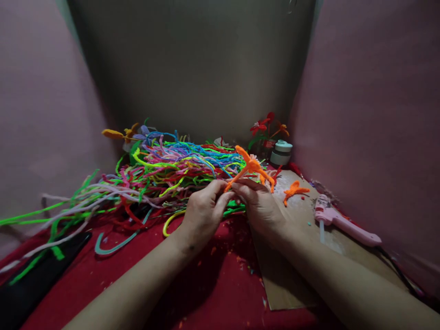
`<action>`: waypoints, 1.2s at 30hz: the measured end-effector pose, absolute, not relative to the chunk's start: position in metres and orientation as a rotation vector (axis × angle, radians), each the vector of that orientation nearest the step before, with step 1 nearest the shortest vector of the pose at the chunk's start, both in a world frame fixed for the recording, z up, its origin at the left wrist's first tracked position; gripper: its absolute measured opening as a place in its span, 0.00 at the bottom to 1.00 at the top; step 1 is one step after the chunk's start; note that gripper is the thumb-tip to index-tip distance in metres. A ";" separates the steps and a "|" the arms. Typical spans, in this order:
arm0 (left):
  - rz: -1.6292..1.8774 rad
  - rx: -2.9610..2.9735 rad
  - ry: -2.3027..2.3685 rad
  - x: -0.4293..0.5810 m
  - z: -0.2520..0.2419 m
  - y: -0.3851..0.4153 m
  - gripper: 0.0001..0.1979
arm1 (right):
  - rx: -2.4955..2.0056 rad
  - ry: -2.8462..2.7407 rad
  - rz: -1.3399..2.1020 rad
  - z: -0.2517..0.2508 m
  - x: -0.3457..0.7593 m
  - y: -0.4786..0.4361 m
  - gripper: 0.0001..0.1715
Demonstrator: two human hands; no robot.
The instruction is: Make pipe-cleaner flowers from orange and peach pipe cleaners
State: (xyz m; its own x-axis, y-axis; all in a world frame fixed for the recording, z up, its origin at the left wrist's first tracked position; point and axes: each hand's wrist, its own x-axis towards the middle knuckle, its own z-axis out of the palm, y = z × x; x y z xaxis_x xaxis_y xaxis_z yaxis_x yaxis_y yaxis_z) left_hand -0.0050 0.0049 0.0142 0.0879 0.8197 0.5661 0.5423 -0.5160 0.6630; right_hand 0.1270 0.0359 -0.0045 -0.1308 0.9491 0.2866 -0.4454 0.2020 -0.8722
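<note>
Between my two hands is an orange pipe-cleaner flower (252, 165), its petals spread up and to the right. My left hand (206, 206) pinches the lower end of its orange stem between thumb and finger. Close against it, my right hand (256, 201) also has its fingers closed on the flower near the stem. The fingertips partly hide where they grip. Behind the hands lies a large heap of colourful pipe cleaners (185, 165). A second orange pipe-cleaner piece (295, 190) rests on the cardboard to the right.
A pink glue gun (343, 222) with a clear glue stick lies on a brown cardboard sheet (285, 279). Behind stand a small lidded jar (282, 152) and red pipe-cleaner flowers (263, 124). A black flat object (48, 275) sits at left on the red cloth (206, 284).
</note>
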 end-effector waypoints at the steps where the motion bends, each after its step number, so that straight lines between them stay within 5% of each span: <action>1: 1.413 2.246 1.395 -0.006 0.011 0.005 0.07 | -0.625 -1.150 1.315 -0.003 0.127 0.034 0.02; 6: 1.416 2.452 1.389 -0.012 0.009 0.009 0.08 | -0.597 -1.261 1.331 0.003 0.128 0.029 0.02; 16: 1.334 1.604 1.146 -0.006 0.026 0.004 0.08 | -0.554 -1.331 1.272 0.001 0.130 0.035 0.04; 28: 0.940 0.966 0.567 -0.016 0.023 0.008 0.07 | -0.405 -1.138 1.652 0.004 0.129 0.033 0.08; 36: 1.031 1.319 0.839 -0.014 0.026 0.008 0.09 | -0.470 -1.056 1.627 0.003 0.128 0.033 0.06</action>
State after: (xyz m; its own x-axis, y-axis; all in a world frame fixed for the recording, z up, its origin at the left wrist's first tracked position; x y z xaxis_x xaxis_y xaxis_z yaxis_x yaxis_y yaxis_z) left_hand -0.0135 0.0083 0.0258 0.3462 0.9351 0.0755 -0.1166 -0.0370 0.9925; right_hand 0.1278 0.0331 0.0031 -0.3341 0.9187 0.2109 -0.5665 -0.0169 -0.8239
